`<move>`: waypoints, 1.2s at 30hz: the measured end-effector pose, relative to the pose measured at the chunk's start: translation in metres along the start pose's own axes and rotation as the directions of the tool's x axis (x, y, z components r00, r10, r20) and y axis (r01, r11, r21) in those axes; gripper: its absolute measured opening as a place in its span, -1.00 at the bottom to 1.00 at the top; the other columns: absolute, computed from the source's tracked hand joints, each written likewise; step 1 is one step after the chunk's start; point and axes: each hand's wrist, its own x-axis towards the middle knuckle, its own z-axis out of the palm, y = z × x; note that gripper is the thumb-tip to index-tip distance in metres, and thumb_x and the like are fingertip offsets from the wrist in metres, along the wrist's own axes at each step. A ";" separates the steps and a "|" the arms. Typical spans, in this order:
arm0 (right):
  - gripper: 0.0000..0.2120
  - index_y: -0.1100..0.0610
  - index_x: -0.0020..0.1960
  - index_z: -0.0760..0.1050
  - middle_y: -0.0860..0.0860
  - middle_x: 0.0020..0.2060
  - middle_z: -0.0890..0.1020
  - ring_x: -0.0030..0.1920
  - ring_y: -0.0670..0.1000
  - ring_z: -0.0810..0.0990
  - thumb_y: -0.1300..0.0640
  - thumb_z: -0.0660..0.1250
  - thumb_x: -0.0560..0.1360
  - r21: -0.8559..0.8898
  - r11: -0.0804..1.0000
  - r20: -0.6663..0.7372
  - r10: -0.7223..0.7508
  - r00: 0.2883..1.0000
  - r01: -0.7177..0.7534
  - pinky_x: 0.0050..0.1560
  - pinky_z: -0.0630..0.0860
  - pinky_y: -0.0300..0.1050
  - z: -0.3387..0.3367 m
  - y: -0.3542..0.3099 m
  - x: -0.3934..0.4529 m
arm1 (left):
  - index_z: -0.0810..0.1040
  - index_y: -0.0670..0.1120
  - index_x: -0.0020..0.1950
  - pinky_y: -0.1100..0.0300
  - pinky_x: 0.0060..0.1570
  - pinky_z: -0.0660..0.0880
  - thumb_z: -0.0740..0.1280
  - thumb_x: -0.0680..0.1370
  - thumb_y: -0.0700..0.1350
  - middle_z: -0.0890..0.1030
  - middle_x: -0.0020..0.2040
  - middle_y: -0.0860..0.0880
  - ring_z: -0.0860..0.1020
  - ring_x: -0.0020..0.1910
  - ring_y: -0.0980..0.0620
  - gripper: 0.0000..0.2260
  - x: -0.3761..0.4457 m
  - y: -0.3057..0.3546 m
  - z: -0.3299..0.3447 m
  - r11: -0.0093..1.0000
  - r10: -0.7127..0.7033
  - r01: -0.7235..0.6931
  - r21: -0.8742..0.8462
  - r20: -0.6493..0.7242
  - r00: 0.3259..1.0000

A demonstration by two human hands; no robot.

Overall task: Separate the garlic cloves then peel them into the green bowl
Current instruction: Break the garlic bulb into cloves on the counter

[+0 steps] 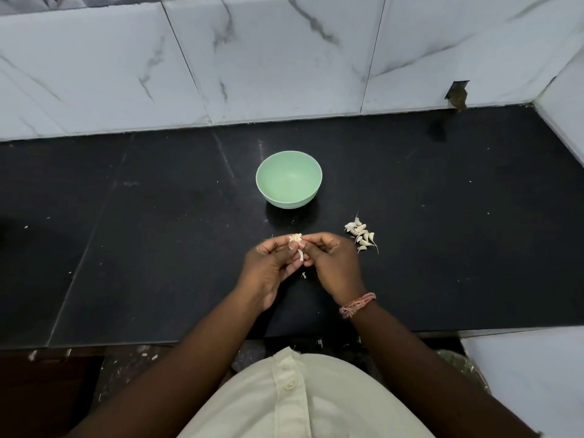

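1. Left hand (268, 263) and right hand (328, 260) meet over the middle of the black stone counter (158, 248), fingertips of both pinching one small papery garlic piece (296, 239).
2. That garlic piece stands roughly upright between the fingers, frayed end up, with a pale strip of skin (301, 255) hanging down from it; its long axis runs near to far.
3. A woven pinkish thread band (357, 305) circles the right wrist.
4. One tiny white scrap (304, 275) lies on the counter just below the hands.
5. Right of the hands, near them, sits one loose heap of separated white garlic cloves (361, 234), about a dozen, exact count hard to tell, tips pointing various ways.
6. Farther back, one pale green round bowl (288, 184) stands upright, apart from both hands and heap.
7. Plenty of bare counter spreads left and right; the white marble-tiled wall (252, 58) bounds the far edge, the counter's near edge runs under the forearms.
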 end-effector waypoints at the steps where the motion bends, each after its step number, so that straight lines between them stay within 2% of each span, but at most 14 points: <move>1: -0.94 0.31 -0.02 0.67 0.10 -0.27 0.71 -0.35 -0.14 0.65 0.37 0.44 0.52 0.001 1.000 0.002 -0.002 1.000 0.002 -0.30 0.57 -0.30 0.001 -0.001 -0.001 | 0.64 -0.24 0.01 0.18 -0.14 0.66 0.38 0.53 -0.37 0.70 -0.16 -0.15 0.69 -0.20 0.00 -0.89 0.000 0.000 -0.001 1.000 0.007 -0.007 0.010 -0.009 1.000; 3: -0.93 0.28 -0.06 0.68 0.07 -0.30 0.70 -0.38 -0.14 0.63 0.40 0.44 0.51 0.005 1.000 0.002 -0.009 1.000 0.009 -0.31 0.56 -0.30 0.002 -0.002 -0.002 | 0.65 -0.25 -0.02 0.17 -0.11 0.67 0.39 0.51 -0.39 0.70 -0.17 -0.17 0.69 -0.20 -0.04 -0.90 0.000 0.001 -0.002 1.000 0.019 -0.018 0.024 -0.015 1.000; 7: -0.88 0.23 -0.10 0.69 0.05 -0.31 0.71 -0.37 -0.16 0.62 0.40 0.43 0.50 -0.037 0.999 -0.036 -0.041 0.999 0.040 -0.29 0.55 -0.29 0.005 -0.002 -0.005 | 0.66 -0.25 -0.04 0.21 -0.18 0.65 0.39 0.53 -0.38 0.70 -0.21 -0.16 0.68 -0.26 -0.01 -0.91 -0.002 0.000 0.001 0.997 0.036 -0.033 0.065 -0.047 0.998; 12: -0.76 0.06 -0.20 0.68 0.01 -0.31 0.72 -0.36 -0.15 0.62 0.37 0.43 0.50 -0.067 0.997 -0.035 -0.029 0.999 0.027 -0.28 0.55 -0.24 0.007 0.000 -0.005 | 0.66 -0.28 -0.02 0.23 -0.21 0.64 0.38 0.54 -0.38 0.69 -0.21 -0.19 0.68 -0.28 -0.02 -0.92 -0.003 -0.002 0.003 0.996 0.036 -0.029 0.083 -0.086 0.996; 19: -0.86 0.22 -0.13 0.68 -0.05 -0.41 0.64 -0.42 -0.15 0.56 0.33 0.37 0.56 -0.089 0.996 -0.084 0.003 0.996 -0.011 -0.29 0.52 -0.21 0.014 0.001 -0.003 | 0.65 -0.32 0.02 0.21 -0.25 0.65 0.36 0.57 -0.38 0.68 -0.22 -0.19 0.66 -0.33 -0.01 -0.91 -0.001 -0.007 0.006 0.995 0.068 -0.053 0.090 -0.175 0.982; 22: -0.87 0.24 -0.09 0.67 0.01 -0.40 0.65 -0.41 -0.09 0.59 0.32 0.36 0.58 -0.054 0.998 -0.059 0.040 0.997 -0.043 -0.27 0.59 -0.17 0.012 -0.003 -0.001 | 0.64 -0.31 0.00 0.16 -0.27 0.65 0.33 0.59 -0.37 0.68 -0.23 -0.19 0.65 -0.31 -0.02 -0.91 0.001 -0.006 0.008 0.998 0.054 -0.050 0.034 -0.163 0.985; 24: -0.87 0.27 -0.05 0.65 0.08 -0.37 0.64 -0.40 -0.06 0.60 0.30 0.33 0.61 -0.024 0.996 -0.055 0.082 0.995 -0.084 -0.23 0.60 -0.12 0.011 -0.001 0.000 | 0.63 -0.29 0.03 0.07 -0.10 0.67 0.32 0.61 -0.34 0.68 -0.18 -0.20 0.63 -0.23 -0.04 -0.91 0.003 -0.002 0.007 1.000 0.008 -0.008 0.006 -0.108 0.994; 26: -0.85 0.28 -0.02 0.62 0.07 -0.37 0.60 -0.40 -0.08 0.56 0.27 0.29 0.64 0.012 0.992 -0.079 0.127 0.989 -0.126 -0.27 0.58 -0.16 0.012 0.003 -0.001 | 0.61 -0.25 0.09 0.02 0.09 0.60 0.31 0.62 -0.30 0.67 -0.12 -0.18 0.60 -0.14 -0.04 -0.89 0.006 -0.002 0.005 0.999 -0.053 0.053 -0.004 -0.070 0.996; 28: -0.83 0.29 0.00 0.61 0.07 -0.35 0.59 -0.38 -0.09 0.53 0.26 0.27 0.66 0.100 0.981 -0.100 0.176 0.979 -0.167 -0.31 0.56 -0.20 0.016 0.005 -0.002 | 0.57 -0.27 0.17 -0.03 0.15 0.58 0.29 0.63 -0.29 0.65 -0.04 -0.23 0.59 -0.08 -0.09 -0.84 0.007 -0.002 0.004 0.995 -0.094 0.093 -0.032 -0.046 0.994; 31: -0.81 0.29 0.03 0.59 0.07 -0.32 0.62 -0.40 -0.10 0.52 0.26 0.22 0.69 0.194 0.958 -0.097 0.233 0.968 -0.211 -0.37 0.51 -0.22 0.020 0.003 -0.003 | 0.58 -0.25 0.09 0.06 0.04 0.62 0.24 0.62 -0.30 0.65 -0.12 -0.20 0.63 -0.13 -0.05 -0.86 0.008 0.003 -0.003 0.993 -0.105 0.101 -0.067 -0.059 0.993; 34: -0.84 0.31 0.04 0.56 0.06 -0.36 0.63 -0.42 -0.08 0.50 0.28 0.21 0.69 0.239 0.945 -0.067 0.244 0.967 -0.222 -0.42 0.46 -0.23 0.024 0.000 -0.006 | 0.57 -0.21 0.04 0.10 -0.04 0.60 0.17 0.57 -0.33 0.65 -0.22 -0.12 0.62 -0.14 -0.05 -0.81 0.011 0.011 -0.010 0.994 -0.111 0.111 -0.010 -0.072 0.991; 36: -0.88 0.34 0.06 0.55 0.10 -0.35 0.64 -0.40 -0.06 0.53 0.31 0.26 0.66 0.247 0.943 -0.080 0.250 0.965 -0.224 -0.39 0.50 -0.21 0.028 -0.001 -0.008 | 0.56 -0.22 0.05 0.10 -0.07 0.59 0.12 0.53 -0.35 0.65 -0.23 -0.13 0.61 -0.13 -0.08 -0.75 0.011 0.016 -0.010 0.990 -0.138 0.139 0.029 -0.038 0.990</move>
